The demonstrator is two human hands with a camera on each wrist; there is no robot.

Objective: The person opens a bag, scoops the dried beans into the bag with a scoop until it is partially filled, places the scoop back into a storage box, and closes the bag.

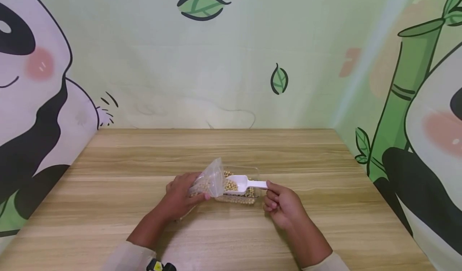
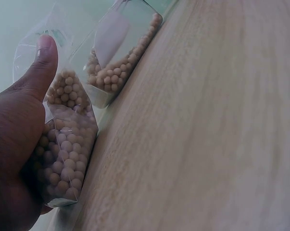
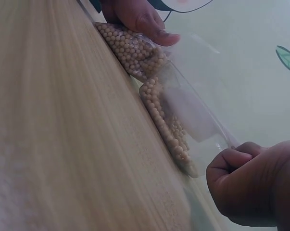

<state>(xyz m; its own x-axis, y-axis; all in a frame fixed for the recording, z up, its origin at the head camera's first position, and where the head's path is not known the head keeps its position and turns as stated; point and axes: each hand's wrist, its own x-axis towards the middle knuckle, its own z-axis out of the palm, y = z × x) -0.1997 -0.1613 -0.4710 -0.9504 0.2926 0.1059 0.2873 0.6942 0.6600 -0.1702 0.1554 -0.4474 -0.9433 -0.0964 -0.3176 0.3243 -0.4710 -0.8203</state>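
Note:
My left hand [image 1: 180,195] grips a clear plastic bag [image 2: 68,149] of round beige beans, thumb along its near side. The bag lies on the table with its open mouth turned right, over the left end of a clear plastic box [image 3: 202,166]. More of the same beans [image 2: 111,76] fill the lower part of that box. Between finger and thumb, my right hand [image 1: 285,205] pinches the handle of a white scoop [image 1: 242,183]. The scoop's bowl, with some beans at its front, sits in the box's top opening, its tip right at the bag's mouth.
The wood-grain table [image 1: 126,174] extends around both hands. Behind it hangs a pale green backdrop [image 1: 144,62] with painted leaves, and panda and bamboo drawings stand at the sides. A dark device [image 1: 160,265] shows at my left sleeve.

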